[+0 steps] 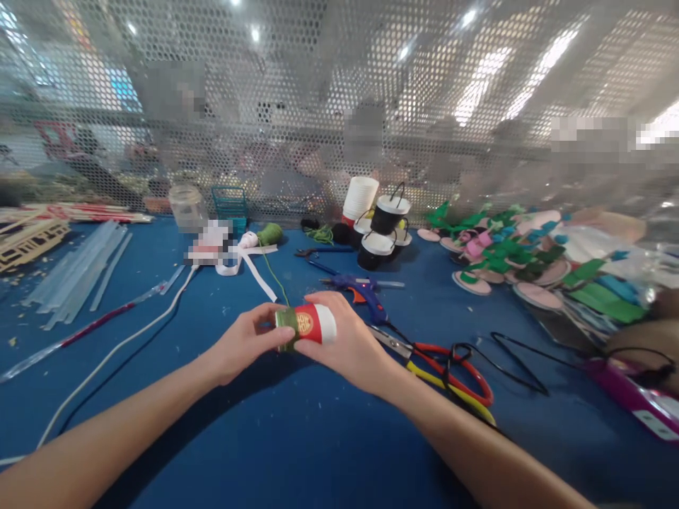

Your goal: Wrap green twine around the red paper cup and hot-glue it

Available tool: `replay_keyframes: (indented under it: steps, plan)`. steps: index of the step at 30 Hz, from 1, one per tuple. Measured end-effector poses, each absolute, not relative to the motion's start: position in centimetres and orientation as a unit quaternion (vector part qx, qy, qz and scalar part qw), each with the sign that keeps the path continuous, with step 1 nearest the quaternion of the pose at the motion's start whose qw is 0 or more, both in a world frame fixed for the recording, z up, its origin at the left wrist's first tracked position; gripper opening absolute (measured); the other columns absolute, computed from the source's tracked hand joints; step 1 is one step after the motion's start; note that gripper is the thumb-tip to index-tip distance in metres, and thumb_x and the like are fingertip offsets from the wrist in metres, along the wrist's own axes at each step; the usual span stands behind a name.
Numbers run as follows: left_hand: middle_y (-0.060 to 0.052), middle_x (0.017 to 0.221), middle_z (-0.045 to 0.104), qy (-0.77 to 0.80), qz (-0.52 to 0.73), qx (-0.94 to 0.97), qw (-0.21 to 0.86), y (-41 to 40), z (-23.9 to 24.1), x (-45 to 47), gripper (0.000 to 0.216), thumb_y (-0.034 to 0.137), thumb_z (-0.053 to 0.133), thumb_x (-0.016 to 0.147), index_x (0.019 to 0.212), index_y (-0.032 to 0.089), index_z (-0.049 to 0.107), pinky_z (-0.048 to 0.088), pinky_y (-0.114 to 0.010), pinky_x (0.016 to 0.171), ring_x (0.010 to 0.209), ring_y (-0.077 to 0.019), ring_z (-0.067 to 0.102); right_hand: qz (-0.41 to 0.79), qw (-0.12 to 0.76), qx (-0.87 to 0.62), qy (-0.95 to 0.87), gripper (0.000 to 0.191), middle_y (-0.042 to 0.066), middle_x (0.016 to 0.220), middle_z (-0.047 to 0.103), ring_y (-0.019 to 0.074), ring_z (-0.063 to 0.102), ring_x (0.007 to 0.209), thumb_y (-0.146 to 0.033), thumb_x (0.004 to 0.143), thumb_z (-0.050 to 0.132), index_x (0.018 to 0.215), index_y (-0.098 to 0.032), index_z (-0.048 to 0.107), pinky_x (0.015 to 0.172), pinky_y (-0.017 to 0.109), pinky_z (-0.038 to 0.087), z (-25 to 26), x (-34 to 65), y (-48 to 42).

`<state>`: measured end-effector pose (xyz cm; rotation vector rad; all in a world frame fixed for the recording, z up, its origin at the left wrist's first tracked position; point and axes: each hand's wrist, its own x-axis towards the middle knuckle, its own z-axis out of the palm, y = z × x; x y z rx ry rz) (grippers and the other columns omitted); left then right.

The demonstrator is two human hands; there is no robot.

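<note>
Between my hands a paper cup (312, 323) lies on its side, red and white with a gold emblem. Green yarn (286, 318) is wound around its left end. My left hand (245, 341) grips that yarn-covered end, thumb across the front. Around the white right end, the fingers of my right hand (350, 343) are closed. A strand of green yarn runs from the cup up to a green yarn ball (270, 233). Just beyond my right hand lies a blue glue gun (366, 288). Scissors (450, 371) with red and yellow handles lie beside my right forearm.
White stacked cups (359, 198) and small black-and-white buckets (375, 251) stand behind. Pliers (323, 250) lie before them. Craft flowers (493, 261) pile up at right, near a purple power strip (631, 396). Clear glue sticks (79, 272) and a white cable (127, 339) are at left.
</note>
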<state>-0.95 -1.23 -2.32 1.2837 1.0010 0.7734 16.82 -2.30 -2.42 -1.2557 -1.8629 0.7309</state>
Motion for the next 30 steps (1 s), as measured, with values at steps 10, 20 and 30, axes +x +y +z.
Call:
replay_keyframes:
  steps: [10, 20, 30]
  plan:
    - [-0.005, 0.095, 0.052, 0.402, 0.336, 0.759, 0.386, -1.0, -2.6, -1.6, 0.05, 0.036, 0.071, 0.063, 0.105, 0.018, 0.051, 0.046, -0.035, 0.076, 0.083, -0.0191, 0.054, 0.415, 0.378, -0.45, -0.695, 0.046, 0.011, 0.116, 0.05, 0.0244, 0.051, 0.105, -0.033, 0.065, 0.063, 0.107, -0.018, 0.051, 0.084, 0.039, 0.044, -1.9, 17.7, -1.4]
    - [-0.01, 0.107, 0.043, 0.314, 0.302, 0.884, 0.169, -0.8, -3.8, -2.4, 0.055, 0.034, 0.067, 0.071, 0.116, 0.019, 0.04, 0.046, -0.04, 0.086, 0.1, -0.0239, 0.05, 0.323, 0.46, -0.45, -0.694, 0.023, 0.009, 0.102, 0.057, 0.0215, 0.053, 0.097, -0.04, 0.077, 0.049, 0.085, -0.02, 0.054, 0.085, 0.039, 0.041, -2.5, 17.9, -1.0]
    - [-0.012, 0.109, 0.041, 0.229, 0.289, 0.925, 0.092, -0.6, -4.4, -2.5, 0.052, 0.022, 0.065, 0.073, 0.117, 0.02, 0.039, 0.047, -0.038, 0.086, 0.101, -0.0239, 0.049, 0.413, 0.368, -0.466, -0.691, 0.032, 0.011, 0.102, 0.06, 0.0213, 0.056, 0.095, -0.039, 0.074, 0.052, 0.096, -0.016, 0.054, 0.081, 0.037, 0.044, -2.7, 18.0, -0.6]
